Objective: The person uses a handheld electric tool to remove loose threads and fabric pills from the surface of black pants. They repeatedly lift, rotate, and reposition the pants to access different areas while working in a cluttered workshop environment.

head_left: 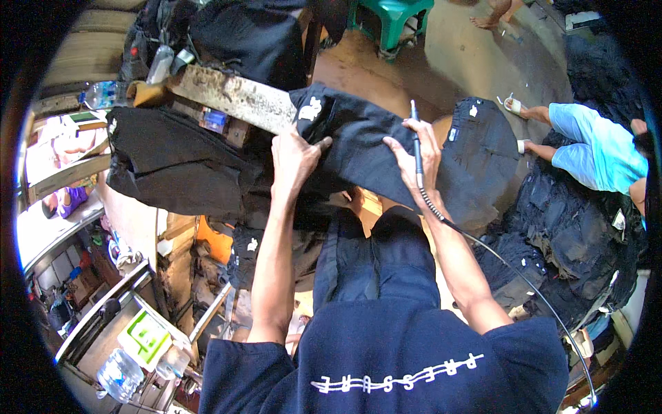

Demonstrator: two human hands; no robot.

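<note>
A black garment with a small white print stretches across in front of me, one end lying by a worn, whitish board. My left hand is closed on the near edge of the garment, its thumb pointing right. My right hand is wrapped round a slim blue-and-black pen-shaped tool, which stands upright with its pale tip upward. A coiled sleeve and thin black cable run from the tool down along my right forearm. The right fingers also sit against the cloth, though whether they pinch it I cannot tell.
Another black garment is draped at left. A round surface at right bears a black piece. Dark cloth piles stand by a person in light blue. Beyond are a green stool and a bare foot; bottles stand lower left.
</note>
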